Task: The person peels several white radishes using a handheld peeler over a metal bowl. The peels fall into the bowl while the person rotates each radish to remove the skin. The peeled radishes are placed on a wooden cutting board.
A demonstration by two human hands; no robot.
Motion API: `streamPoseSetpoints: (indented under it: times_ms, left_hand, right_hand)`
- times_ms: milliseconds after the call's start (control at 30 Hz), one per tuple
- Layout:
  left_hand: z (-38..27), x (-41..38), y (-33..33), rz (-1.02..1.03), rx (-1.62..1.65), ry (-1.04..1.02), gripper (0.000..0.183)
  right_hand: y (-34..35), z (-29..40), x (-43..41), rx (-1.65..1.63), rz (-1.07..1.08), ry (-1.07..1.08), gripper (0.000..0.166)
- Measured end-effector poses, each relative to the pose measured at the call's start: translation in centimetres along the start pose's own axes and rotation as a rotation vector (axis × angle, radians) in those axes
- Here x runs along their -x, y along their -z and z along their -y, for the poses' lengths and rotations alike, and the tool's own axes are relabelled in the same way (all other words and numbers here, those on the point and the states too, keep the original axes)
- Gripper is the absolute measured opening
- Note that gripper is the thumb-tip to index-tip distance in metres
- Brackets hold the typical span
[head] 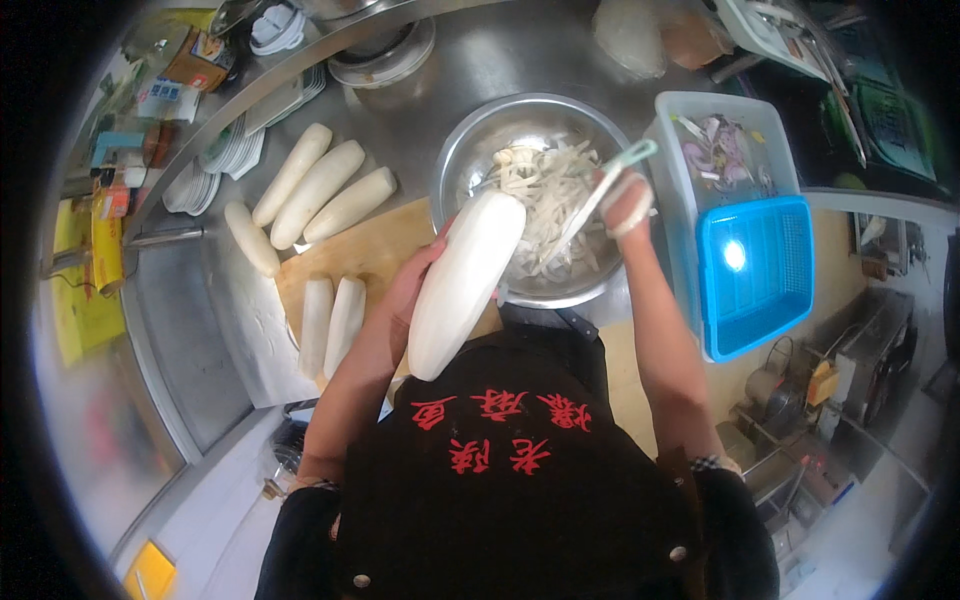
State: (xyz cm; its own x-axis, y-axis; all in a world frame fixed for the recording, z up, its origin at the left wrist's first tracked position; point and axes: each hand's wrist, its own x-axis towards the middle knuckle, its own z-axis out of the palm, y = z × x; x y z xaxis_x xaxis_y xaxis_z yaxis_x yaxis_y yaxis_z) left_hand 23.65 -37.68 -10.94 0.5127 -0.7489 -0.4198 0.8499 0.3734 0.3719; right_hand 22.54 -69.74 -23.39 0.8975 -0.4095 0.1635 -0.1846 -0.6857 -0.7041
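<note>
My left hand holds a large, peeled white daikon radish at a slant over the near rim of a stainless steel bowl. Inside the bowl lies a tangle of pale peel strips. My right hand, above the bowl's right side, grips a slim tool with a pale green end. A long white length runs down from it towards the peels; whether this is tool or peel, I cannot tell. Something whitish wraps across the right hand. The daikon and the tool are apart.
Several whole daikons lie left of the bowl, by a wooden cutting board. Two daikon pieces rest on the board. A dark-handled knife lies below the bowl. A blue plastic basket sits on a translucent bin holding onion scraps.
</note>
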Motion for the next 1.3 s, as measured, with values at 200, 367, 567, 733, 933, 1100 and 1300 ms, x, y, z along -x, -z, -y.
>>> streamPoseSetpoints:
  times_ms: [200,367,567,733,933,1100,1300]
  left_hand:
    - [0.4,-0.1,2.1,-0.056,0.006,0.075,0.06]
    - [1.5,-1.0,2.8,0.189,-0.139,-0.004,0.073]
    - [-1.0,1.2,-1.2,0.026,-0.481,0.021,0.087]
    - [-1.0,0.7,0.8,0.08,-0.6,-0.101,0.09]
    - [-1.2,0.5,1.9,0.138,-0.695,-0.08,0.09]
    - [-2.4,-0.2,-0.2,0.105,-0.759,-0.032,0.083]
    - [-1.8,0.8,-0.3,0.049,-1.109,-0.107,0.08]
  right_hand:
    - [4.7,12.4,3.9,-0.484,0.106,-0.095,0.016]
    - [1.5,10.5,3.7,-0.557,-0.029,-0.054,0.017]
    - [4.4,14.4,3.8,-0.538,0.236,-0.067,0.02]
    - [3.9,13.3,3.4,-0.653,0.157,-0.219,0.021]
    - [3.6,13.1,3.9,-0.728,0.184,-0.26,0.02]
    - [4.7,15.5,2.9,-0.622,0.352,-0.094,0.015]
    - [4.2,12.5,2.9,-0.446,0.222,-0.148,0.018]
